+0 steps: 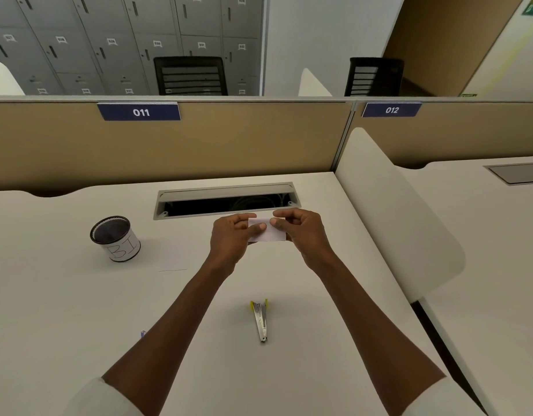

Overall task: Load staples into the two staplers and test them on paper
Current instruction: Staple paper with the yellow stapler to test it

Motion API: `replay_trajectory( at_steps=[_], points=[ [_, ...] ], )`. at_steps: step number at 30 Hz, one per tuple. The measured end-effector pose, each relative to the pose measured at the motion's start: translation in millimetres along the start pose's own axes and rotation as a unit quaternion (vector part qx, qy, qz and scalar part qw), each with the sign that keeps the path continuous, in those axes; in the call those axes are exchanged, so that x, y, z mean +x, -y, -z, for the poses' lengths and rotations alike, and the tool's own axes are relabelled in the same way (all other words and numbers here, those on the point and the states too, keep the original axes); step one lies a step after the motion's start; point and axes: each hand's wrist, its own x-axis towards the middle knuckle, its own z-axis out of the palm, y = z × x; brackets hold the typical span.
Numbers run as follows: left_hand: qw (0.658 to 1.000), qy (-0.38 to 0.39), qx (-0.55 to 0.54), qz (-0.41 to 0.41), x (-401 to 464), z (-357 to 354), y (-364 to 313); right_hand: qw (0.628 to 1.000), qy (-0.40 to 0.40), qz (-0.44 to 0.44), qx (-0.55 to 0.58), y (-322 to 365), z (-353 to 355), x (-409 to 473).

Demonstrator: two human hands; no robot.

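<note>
My left hand (229, 238) and right hand (302, 232) pinch a small white rectangular paper (269, 231) above the far bench (79, 295). Nearer lies an open metal stapler (260, 319) with yellow trim. Far left stands a mesh cup (115, 238) lettered "BI".

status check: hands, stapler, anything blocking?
Left hand and right hand both pinch small white paper. Yellow stapler lies untouched on desk. Nothing blocking.
</note>
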Motion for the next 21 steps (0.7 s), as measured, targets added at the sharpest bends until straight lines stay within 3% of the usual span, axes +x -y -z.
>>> replay_trajectory(
  at_steps=[21],
  points=[
    [1.000,0.006,0.014,0.007,3.7,-2.5,3.9,1.000,0.012,0.010,0.009,-1.5,-1.8,1.3]
  ],
)
